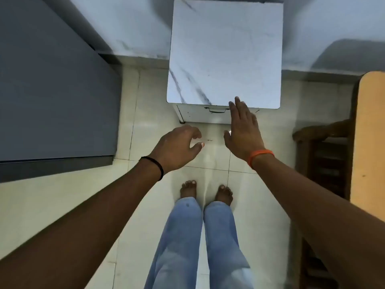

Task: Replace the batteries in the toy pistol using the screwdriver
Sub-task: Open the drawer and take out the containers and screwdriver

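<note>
Over the tiled floor, left hand loosely curled, right hand flat (both holding nothing) beside the marble-topped cabinet.

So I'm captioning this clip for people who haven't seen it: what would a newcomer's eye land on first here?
Most striking are the two bare forearms stretching forward over the tiled floor: the right hand, above an orange wristband, reaches flat-fingered to the front edge of a white marble-patterned cabinet. The left hand, above a black wristband, hangs loosely curled and holds nothing. No toy pistol or screwdriver shows.
</note>
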